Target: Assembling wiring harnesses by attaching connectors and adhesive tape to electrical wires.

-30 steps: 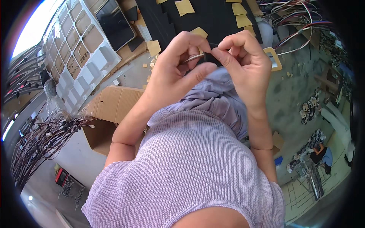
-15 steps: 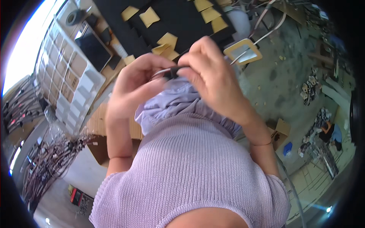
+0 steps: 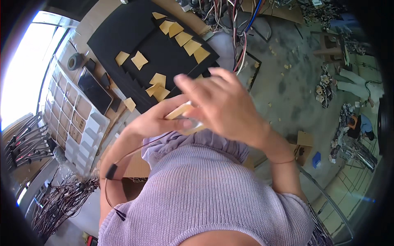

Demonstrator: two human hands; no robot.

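Note:
My left hand (image 3: pixel 158 122) is held up in front of my chest, its fingers closed on a thin black wire (image 3: pixel 107 192). The wire hangs in a loop along my left forearm and carries a small black connector (image 3: pixel 111 171). A tan strip and a pale ring, which look like a tape roll (image 3: pixel 185 117), sit at the fingertips of that hand. My right hand (image 3: pixel 223 107) lies over the roll with its fingers stretched out. It is blurred, and its thumb and grip are hidden.
Black foam sheets (image 3: pixel 123 37) with several tan squares lie ahead. A white compartment tray (image 3: pixel 78 123), a dark tablet (image 3: pixel 95 91) and a grey tape roll (image 3: pixel 75 61) are at the left. Wire bundles lie at top (image 3: pixel 230 16) and lower left (image 3: pixel 61 201). Another person (image 3: pixel 361 125) sits far right.
My hands have dropped lower and to the right in the picture. The right hand has gone from a pinch at the wire to stretched fingers over the tape roll.

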